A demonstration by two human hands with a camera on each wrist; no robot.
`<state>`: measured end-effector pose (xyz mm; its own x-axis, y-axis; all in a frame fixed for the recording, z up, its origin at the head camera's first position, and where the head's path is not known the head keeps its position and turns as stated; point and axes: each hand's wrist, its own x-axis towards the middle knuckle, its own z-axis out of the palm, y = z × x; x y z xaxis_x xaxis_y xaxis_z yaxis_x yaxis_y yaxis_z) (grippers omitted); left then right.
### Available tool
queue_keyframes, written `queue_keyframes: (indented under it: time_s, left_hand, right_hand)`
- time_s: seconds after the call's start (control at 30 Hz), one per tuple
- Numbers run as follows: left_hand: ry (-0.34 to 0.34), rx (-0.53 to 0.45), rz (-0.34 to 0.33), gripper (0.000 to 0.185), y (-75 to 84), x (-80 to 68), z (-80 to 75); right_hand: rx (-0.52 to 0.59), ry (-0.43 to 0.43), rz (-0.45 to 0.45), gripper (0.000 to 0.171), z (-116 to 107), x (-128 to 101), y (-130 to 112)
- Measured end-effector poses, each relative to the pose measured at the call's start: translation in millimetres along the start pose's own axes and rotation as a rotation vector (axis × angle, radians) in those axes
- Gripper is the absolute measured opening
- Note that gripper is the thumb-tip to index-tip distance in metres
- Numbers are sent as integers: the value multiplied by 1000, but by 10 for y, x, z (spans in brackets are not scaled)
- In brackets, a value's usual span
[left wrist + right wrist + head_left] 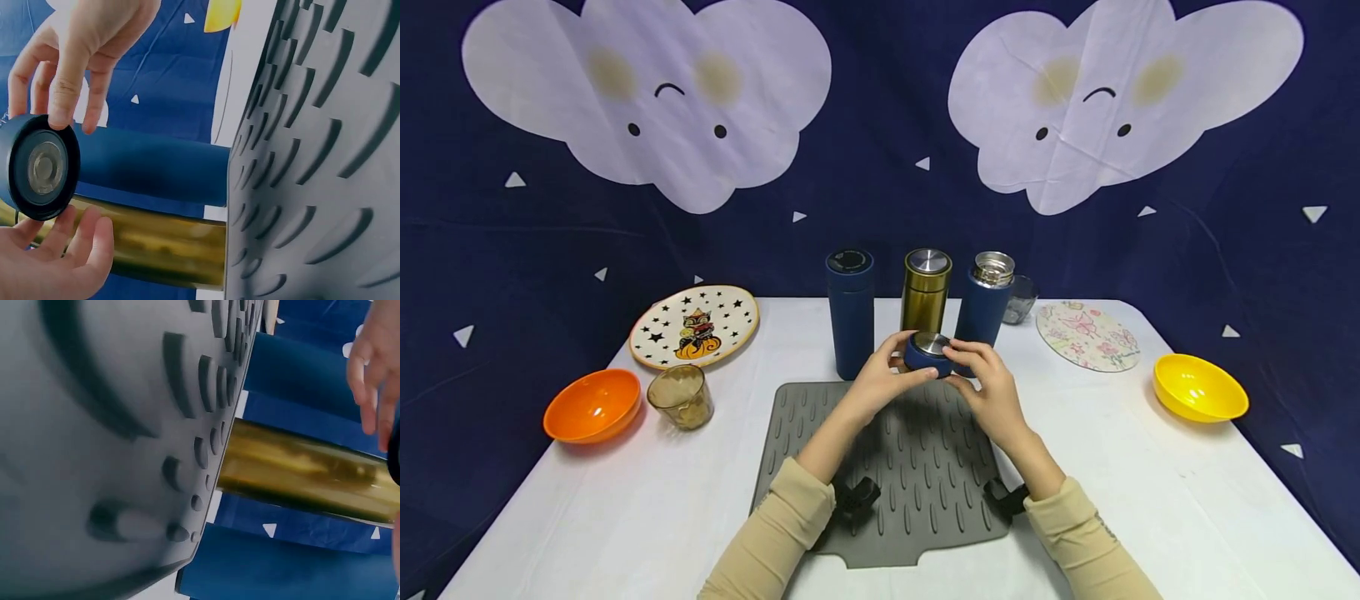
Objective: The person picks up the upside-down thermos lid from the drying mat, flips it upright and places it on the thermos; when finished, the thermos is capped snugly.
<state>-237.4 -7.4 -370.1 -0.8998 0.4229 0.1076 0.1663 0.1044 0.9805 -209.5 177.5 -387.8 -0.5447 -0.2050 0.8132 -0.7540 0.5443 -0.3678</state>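
Both hands hold a blue flask lid with a silver top, in front of the bottles. My left hand grips its left side between fingers and thumb. Opposite, my right hand pinches it with fingertips on the upper edge and thumb below. The left wrist view shows the lid's underside, a dark ring around a pale disc. Behind the hands stands a blue flask with its steel mouth uncovered. A gold flask and a taller blue flask, both capped, stand to its left.
A grey ridged mat lies under the forearms. On the left are an orange bowl, an amber glass and a patterned plate. A grey glass, a floral plate and a yellow bowl are on the right.
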Motion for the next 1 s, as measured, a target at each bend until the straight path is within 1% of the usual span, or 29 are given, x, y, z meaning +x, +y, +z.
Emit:
queue_keyframes:
  time_s: [0.03, 0.1, 0.2, 0.23, 0.27, 0.33, 0.43, 0.47, 0.57, 0.63, 0.7, 0.77, 0.83, 0.9, 0.97, 1.0]
  left_hand:
    - [-2, 6, 11, 68, 6, 3, 1]
    - [-1, 24, 31, 69, 18, 6, 4]
    - [10, 70, 82, 72, 47, -3, 15]
    - [18, 86, 101, 73, 57, -9, 20]
    - [27, 102, 119, 73, 65, -13, 25]
    - [50, 132, 147, 72, 79, -22, 32]
    - [83, 147, 162, 69, 94, -23, 41]
    - [94, 151, 163, 69, 100, -21, 42]
    - [124, 161, 172, 69, 129, -10, 50]
    - [137, 160, 182, 69, 154, 11, 60]
    - [139, 152, 195, 69, 202, 34, 80]
    - [133, 154, 201, 68, 281, 64, 108]
    - [123, 172, 216, 68, 396, 107, 138]
    - [117, 215, 245, 68, 539, 173, 162]
    - [121, 280, 282, 68, 693, 260, 177]
    - [122, 312, 301, 68, 763, 313, 181]
  right_hand:
    - [-45, 23, -62, 48, 6, -1, 6]
    - [-109, 51, -155, 46, 10, 0, 14]
    - [-162, 65, -238, 26, 4, 1, 24]
    - [-171, 65, -253, 21, 2, 3, 26]
    - [-183, 63, -265, 21, -2, 5, 26]
    - [-198, 55, -273, 28, -6, 8, 24]
    - [-210, 37, -248, 24, -18, 16, 16]
    - [-210, 33, -230, 28, -24, 21, 17]
    - [-219, 46, -158, 54, -60, 51, 49]
    - [-223, 81, -85, 64, -98, 84, 101]
    - [-212, 115, 18, 68, -149, 122, 171]
    - [-175, 131, 161, 72, -203, 164, 243]
    - [-99, 130, 324, 79, -249, 207, 318]
    - [0, 109, 469, 87, -277, 253, 395]
    - [109, 77, 585, 93, -285, 296, 474]
    - [159, 57, 630, 95, -283, 317, 512]
